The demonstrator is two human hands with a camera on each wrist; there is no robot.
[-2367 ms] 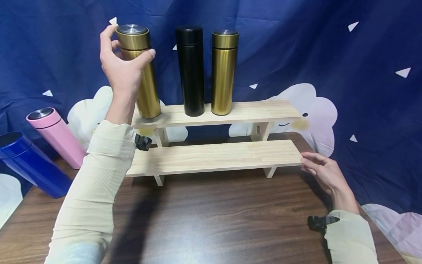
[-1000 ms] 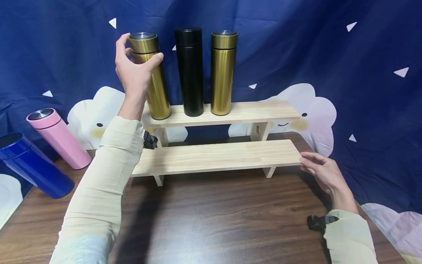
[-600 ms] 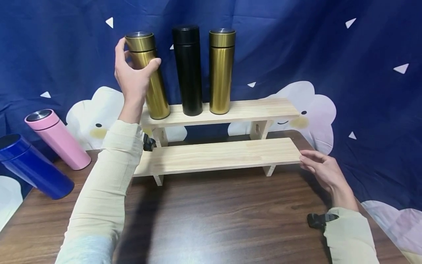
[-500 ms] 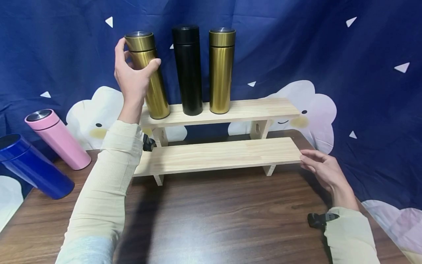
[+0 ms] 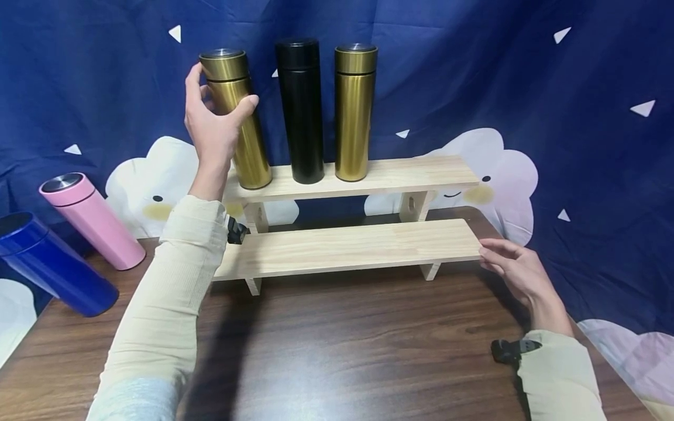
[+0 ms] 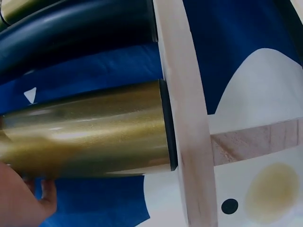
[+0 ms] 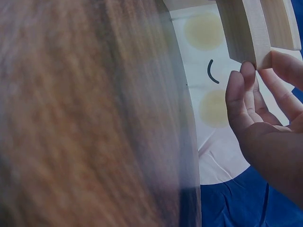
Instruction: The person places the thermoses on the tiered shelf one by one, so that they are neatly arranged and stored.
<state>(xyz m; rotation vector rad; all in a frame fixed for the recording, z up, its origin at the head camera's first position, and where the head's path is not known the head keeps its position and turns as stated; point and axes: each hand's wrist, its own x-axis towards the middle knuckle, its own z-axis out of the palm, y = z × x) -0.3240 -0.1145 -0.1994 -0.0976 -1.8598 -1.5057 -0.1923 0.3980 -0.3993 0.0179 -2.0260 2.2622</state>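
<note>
My left hand (image 5: 213,128) grips the left gold vacuum flask (image 5: 250,149) just below its lid, thumb on the near side and fingers behind. The flask stands on the left part of the wooden two-tier rack's upper shelf (image 5: 416,174). Its base meets the board in the left wrist view, where the gold flask (image 6: 109,132) lies sideways. A black flask (image 5: 301,123) and a second gold flask (image 5: 355,123) stand to its right. My right hand (image 5: 521,278) pinches the right end of the lower shelf (image 5: 342,248); in the right wrist view thumb and fingertips touch the board end (image 7: 260,35).
On the left of the brown table (image 5: 337,345) stand a pink flask (image 5: 97,225) and a blue flask (image 5: 58,266). A dark blue cloth (image 5: 579,76) with clouds and triangles hangs close behind the rack.
My left hand and its gold flask have moved right, closer to the black flask, then stayed nearly still. The hand sits slightly lower on the flask. My right hand keeps its place.
</note>
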